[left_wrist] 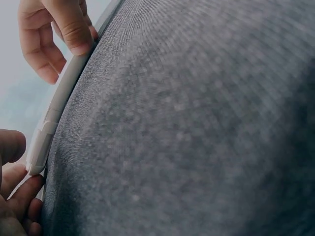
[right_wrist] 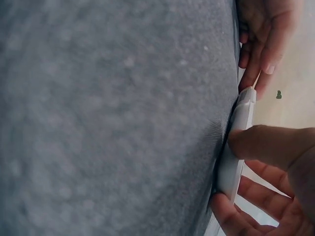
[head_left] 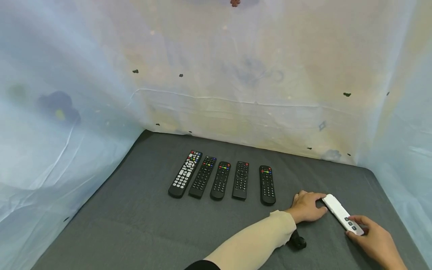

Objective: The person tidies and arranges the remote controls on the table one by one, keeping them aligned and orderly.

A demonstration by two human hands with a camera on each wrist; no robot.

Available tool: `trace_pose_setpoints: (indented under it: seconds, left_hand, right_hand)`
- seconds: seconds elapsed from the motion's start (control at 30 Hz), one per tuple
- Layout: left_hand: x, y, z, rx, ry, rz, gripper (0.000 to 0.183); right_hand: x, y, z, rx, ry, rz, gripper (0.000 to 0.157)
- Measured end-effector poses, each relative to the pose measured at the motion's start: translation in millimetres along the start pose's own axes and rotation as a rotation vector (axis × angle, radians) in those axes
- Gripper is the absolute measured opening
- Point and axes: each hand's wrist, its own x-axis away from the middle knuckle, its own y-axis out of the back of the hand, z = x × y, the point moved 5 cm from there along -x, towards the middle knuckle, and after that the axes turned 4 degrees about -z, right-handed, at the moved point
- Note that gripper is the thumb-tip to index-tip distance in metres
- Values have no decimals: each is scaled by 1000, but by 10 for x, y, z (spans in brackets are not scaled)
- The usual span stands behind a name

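Note:
A white remote control with a few dark buttons lies slantwise on the grey cloth at the right. My right hand pinches its near end, thumb on one long side and fingers on the other, as the right wrist view also shows around the remote's white body. At the remote's far end, the fingertips of my left hand touch the tip, with the thumb held apart. In the left wrist view that end of the remote meets the left fingers.
Several black remotes stand in a spaced row left of my hands, from one with white buttons to a slim one nearest my left hand. A patterned light curtain encloses the grey table surface at back and sides.

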Motion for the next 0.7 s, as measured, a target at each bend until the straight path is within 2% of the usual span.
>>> trace_pose_setpoints:
  seconds: [0.17, 0.43, 0.53, 0.7]
  left_hand:
    - [8, 0, 12, 29, 5, -20, 38]
    - [86, 47, 21, 88, 33, -73, 30]
    - [89, 73, 17, 90, 45, -100, 28]
    - [93, 139, 31, 103, 76, -143, 28]
  right_hand:
    - [5, 29, 27, -9, 25, -18, 47]
    - [60, -61, -23, -20, -37, 114, 59]
    - [70, -51, -26, -27, -32, 115, 59]
    - [51, 16, 30, -27, 28, 86, 53]
